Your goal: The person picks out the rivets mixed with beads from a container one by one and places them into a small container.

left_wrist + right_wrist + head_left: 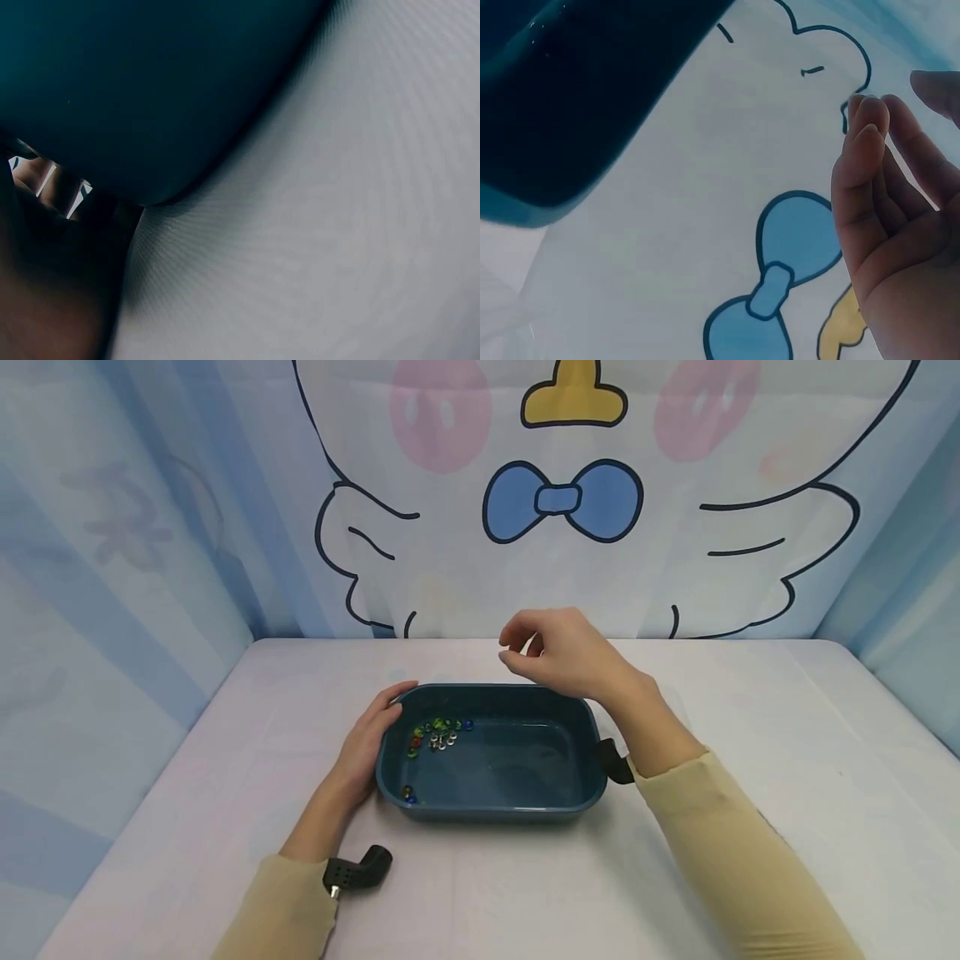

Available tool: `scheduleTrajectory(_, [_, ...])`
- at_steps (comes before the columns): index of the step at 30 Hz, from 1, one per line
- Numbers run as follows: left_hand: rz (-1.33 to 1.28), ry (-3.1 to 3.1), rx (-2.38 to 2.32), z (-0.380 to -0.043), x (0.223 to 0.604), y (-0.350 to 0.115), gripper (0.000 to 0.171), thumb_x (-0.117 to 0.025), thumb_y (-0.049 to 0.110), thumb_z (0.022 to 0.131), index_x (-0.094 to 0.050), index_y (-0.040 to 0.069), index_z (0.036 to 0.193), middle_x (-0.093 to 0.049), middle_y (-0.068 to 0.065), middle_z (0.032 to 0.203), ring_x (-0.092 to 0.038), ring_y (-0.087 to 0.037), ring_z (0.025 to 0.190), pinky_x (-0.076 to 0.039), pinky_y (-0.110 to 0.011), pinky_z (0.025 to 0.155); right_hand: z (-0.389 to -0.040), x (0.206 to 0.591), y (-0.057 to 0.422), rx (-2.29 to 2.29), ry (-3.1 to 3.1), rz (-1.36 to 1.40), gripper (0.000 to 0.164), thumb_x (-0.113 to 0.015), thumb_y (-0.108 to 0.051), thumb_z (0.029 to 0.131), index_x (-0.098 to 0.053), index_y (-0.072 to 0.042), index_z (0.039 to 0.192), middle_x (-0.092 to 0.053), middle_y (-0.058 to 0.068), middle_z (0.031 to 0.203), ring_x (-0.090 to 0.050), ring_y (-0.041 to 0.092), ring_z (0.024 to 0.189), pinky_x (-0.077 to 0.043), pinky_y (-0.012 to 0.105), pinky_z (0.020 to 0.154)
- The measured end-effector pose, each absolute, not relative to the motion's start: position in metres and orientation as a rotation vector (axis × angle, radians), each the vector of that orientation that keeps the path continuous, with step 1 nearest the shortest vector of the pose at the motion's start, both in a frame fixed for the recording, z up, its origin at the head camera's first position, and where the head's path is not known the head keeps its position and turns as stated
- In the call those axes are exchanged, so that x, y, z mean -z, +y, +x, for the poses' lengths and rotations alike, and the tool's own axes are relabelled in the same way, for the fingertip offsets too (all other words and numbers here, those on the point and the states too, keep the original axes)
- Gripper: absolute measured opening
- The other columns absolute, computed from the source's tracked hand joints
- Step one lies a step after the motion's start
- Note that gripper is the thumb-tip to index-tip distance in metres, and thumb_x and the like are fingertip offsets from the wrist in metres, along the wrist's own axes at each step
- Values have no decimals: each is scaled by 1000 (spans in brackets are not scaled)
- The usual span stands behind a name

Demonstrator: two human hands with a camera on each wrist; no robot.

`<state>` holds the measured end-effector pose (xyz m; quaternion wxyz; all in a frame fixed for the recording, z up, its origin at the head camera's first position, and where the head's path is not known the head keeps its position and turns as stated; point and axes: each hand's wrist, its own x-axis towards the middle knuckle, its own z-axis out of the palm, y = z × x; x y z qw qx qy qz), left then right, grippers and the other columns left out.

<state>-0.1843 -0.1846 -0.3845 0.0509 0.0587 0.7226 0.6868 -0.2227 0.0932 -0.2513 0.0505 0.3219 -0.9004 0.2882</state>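
Note:
A dark teal rectangular tub stands on the table. My left hand rests against its left end, fingers along the outer wall toward the back corner and thumb at the rim. In the left wrist view the outside of the tub covers most of that hand. Inside, toward the left, lie several glassy green beads, several small silver pieces and an orange bead. My right hand is raised over the tub's back right edge. In the right wrist view its loosely bent fingers hold nothing.
A blue bead lies at the right end of the bead row, and a brown bead at the tub's front left corner. Around the tub spreads a pale table cloth. A printed curtain hangs behind the table.

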Motion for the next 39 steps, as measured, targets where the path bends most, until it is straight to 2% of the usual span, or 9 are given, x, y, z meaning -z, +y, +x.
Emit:
scheduleTrajectory(23, [200,2193,-2092,-185,384,-185,46,-29,24,111,-37,15,155,-38,-6,156,-35,-24,142,-21,-44,118,-229,273,60,-858,-2783,1193,18,-66,-17,95,-72,-6,109,-70,3,96,-63,19,84,-54,32,77])
scheduleTrajectory(39, [218,2215,-2078,-186,385,-186,46,-29,26,111,-37,15,155,-37,-6,157,-32,-23,144,-18,-45,119,-227,290,45,-760,-2846,1335,17,-68,-18,96,-71,-7,108,-69,-2,90,-62,13,80,-52,29,75])
